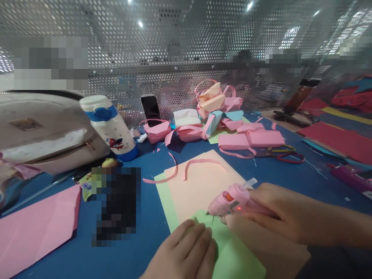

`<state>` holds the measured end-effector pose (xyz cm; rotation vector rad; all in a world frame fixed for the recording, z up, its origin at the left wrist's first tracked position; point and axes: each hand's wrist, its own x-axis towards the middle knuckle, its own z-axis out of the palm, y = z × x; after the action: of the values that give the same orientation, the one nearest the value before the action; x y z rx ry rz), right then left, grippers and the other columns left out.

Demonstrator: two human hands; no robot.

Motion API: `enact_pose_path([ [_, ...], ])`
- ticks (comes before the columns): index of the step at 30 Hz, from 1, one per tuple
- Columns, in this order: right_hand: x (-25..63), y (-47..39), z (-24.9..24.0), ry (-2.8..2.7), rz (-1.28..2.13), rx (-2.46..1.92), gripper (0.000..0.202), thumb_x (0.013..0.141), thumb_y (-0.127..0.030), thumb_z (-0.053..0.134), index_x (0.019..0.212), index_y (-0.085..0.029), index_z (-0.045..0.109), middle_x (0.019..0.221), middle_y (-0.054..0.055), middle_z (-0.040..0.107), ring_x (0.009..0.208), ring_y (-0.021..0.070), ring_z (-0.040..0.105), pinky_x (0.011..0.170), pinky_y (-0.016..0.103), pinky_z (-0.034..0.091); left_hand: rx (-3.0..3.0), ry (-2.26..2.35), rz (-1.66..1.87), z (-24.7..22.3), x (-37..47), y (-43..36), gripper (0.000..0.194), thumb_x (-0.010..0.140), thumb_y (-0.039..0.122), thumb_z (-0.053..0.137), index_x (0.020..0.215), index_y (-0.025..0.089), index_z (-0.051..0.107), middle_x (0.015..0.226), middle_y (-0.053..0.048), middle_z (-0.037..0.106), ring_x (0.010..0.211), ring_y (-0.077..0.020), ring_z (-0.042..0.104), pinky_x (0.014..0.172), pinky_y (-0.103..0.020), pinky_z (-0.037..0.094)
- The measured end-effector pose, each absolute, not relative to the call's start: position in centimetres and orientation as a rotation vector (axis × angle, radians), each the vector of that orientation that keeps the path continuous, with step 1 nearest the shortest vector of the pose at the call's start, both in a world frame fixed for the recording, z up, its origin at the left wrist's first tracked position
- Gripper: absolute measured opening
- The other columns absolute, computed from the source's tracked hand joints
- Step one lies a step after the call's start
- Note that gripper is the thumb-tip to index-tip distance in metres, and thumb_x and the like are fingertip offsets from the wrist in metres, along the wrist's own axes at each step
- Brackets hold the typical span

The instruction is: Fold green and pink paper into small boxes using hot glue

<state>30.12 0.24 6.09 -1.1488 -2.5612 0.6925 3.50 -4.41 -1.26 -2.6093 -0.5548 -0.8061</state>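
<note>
"What's in the right hand (pixel 270 207)?"

"A pink glue gun (pixel 229 201). The fingers are closed around its handle, a small red light glows on its side, and a clear glue stick (pixel 250 183) pokes out of the back."

"And the left hand (pixel 192 248)?"

"Its fingers are curled close together over green paper (pixel 235 252). The thumb is hidden, so I can't tell whether they pinch the sheet or just press it."

"Where does the nozzle point?"

"At the green paper's far edge, just beside the left fingertips. Whether it touches, I can't say."

"What lies under the fingers?"

"Beneath the green paper, a peach sheet (pixel 180 193). Just beyond the left fingertips, two curved pink strips (pixel 203 160)."

"Farther out?"

"Past the right hand's knuckles, scissors (pixel 271 151) and pink paper boxes (pixel 266 138). Well beyond the left fingers, off to their left, a white-and-blue bottle (pixel 109 130); ahead of them, an upright phone (pixel 151 110)."
</note>
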Motion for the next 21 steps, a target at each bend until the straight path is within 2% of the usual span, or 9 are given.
enact_pose_path([
  [4,29.98,0.26,6.29,-2.587,0.764,-1.106,0.027,0.098,-0.038,0.051,0.089,-0.018,0.068,0.075,0.007,0.07,0.065,0.0188,0.061,0.058,0.026,0.039,-2.623,-0.558,-0.785,-1.13,3.43,-4.38,0.022,0.098,0.009,0.051,0.095,0.013,0.073,0.1,-0.006,0.078,0.091,-0.0204,0.073,0.084,-0.035,0.061],
  [8,30.06,0.11,6.41,-2.623,0.726,-1.132,0.028,0.099,-0.036,0.047,0.086,-0.019,0.066,0.068,0.004,0.067,0.056,0.0166,0.055,0.054,0.027,0.034,-2.603,-0.549,-0.808,-1.12,3.48,-4.33,0.022,0.098,0.009,0.052,0.094,0.013,0.073,0.097,-0.004,0.079,0.088,-0.0198,0.074,0.081,-0.035,0.062],
  [13,29.83,0.34,6.61,-2.681,0.733,-1.131,0.028,0.1,-0.033,0.044,0.092,-0.018,0.066,0.08,0.007,0.072,0.068,0.0201,0.063,0.058,0.028,0.036,-2.612,-0.544,-0.781,-1.09,3.52,-4.34,0.022,0.098,0.008,0.051,0.096,0.013,0.073,0.1,-0.004,0.078,0.09,-0.0195,0.073,0.084,-0.034,0.061],
  [16,29.8,0.47,6.95,-2.664,0.733,-1.119,0.025,0.099,-0.032,0.046,0.095,-0.018,0.066,0.083,0.008,0.073,0.068,0.0202,0.064,0.058,0.028,0.036,-2.608,-0.55,-0.775,-1.07,3.49,-4.34,0.022,0.098,0.008,0.051,0.096,0.013,0.073,0.099,-0.004,0.078,0.09,-0.0188,0.073,0.085,-0.034,0.06],
  [21,29.91,0.55,6.91,-2.656,0.606,-1.149,0.03,0.098,-0.035,0.046,0.079,-0.02,0.062,0.069,0.005,0.067,0.056,0.0173,0.056,0.052,0.028,0.03,-2.614,-0.561,-0.803,-0.99,3.57,-4.35,0.024,0.099,0.008,0.049,0.095,0.013,0.073,0.099,-0.004,0.078,0.089,-0.019,0.074,0.082,-0.033,0.061],
])
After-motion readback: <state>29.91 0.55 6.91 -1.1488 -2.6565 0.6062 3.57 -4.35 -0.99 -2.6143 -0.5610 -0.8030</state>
